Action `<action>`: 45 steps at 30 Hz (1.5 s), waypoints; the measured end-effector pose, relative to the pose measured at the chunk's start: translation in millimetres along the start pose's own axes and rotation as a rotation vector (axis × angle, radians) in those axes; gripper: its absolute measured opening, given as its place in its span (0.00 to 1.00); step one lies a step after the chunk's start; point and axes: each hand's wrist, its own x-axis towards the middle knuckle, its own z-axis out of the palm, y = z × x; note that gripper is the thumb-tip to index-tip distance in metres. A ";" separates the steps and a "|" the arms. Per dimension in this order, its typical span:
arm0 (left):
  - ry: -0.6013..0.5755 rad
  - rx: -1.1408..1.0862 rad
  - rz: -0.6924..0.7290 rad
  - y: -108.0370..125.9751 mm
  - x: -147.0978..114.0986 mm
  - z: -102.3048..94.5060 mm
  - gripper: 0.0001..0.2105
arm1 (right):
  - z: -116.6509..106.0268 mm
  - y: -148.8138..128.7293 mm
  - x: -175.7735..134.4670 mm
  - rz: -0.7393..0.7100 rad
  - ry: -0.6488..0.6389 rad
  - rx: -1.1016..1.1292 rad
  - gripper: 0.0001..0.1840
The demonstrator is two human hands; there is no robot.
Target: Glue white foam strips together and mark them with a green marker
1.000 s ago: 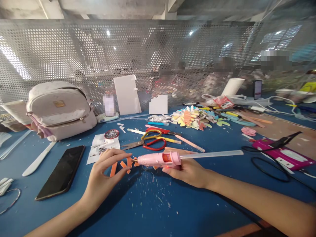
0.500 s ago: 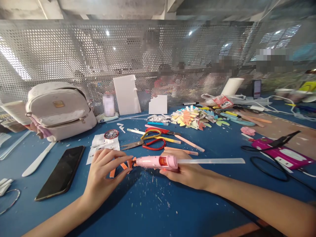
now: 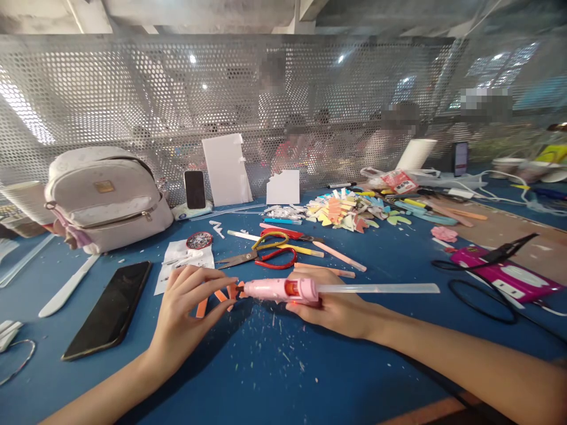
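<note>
A pink hot glue gun (image 3: 270,289) sits in my right hand (image 3: 330,301), its fingers wrapped round the handle. A long clear glue stick (image 3: 381,288) sticks out of the back of the gun. The nozzle points left, onto a small folded orange piece (image 3: 233,290). My left hand (image 3: 186,313) is curved round that piece, with thumb and fingertips at its edges. Orange strips (image 3: 202,308) show between and behind these fingers. Beyond the hands lie scissors (image 3: 248,258) with red and yellow handles.
On the blue table (image 3: 283,378) are a black phone (image 3: 108,310), a white knife-shaped tool (image 3: 71,286), a pale backpack (image 3: 106,200), a heap of coloured paper pieces (image 3: 345,209) and several orange and yellow sticks. A magenta power strip (image 3: 505,274) with a black plug and cable lies right.
My left fingertips have shifted very slightly around the orange piece. The glue gun and my right hand stay in place.
</note>
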 end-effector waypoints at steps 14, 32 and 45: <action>0.027 -0.529 -0.382 -5.9 -3.5 0.2 0.10 | 3.3 12.3 3.8 0.310 -0.014 0.660 0.27; 0.076 -1.454 -1.196 35.5 -0.8 8.3 0.25 | 4.6 -3.9 -10.4 -0.226 0.203 0.023 0.16; 0.097 -1.589 -1.252 41.6 -4.1 8.7 0.22 | 15.7 4.3 -5.6 -0.393 0.268 -0.206 0.20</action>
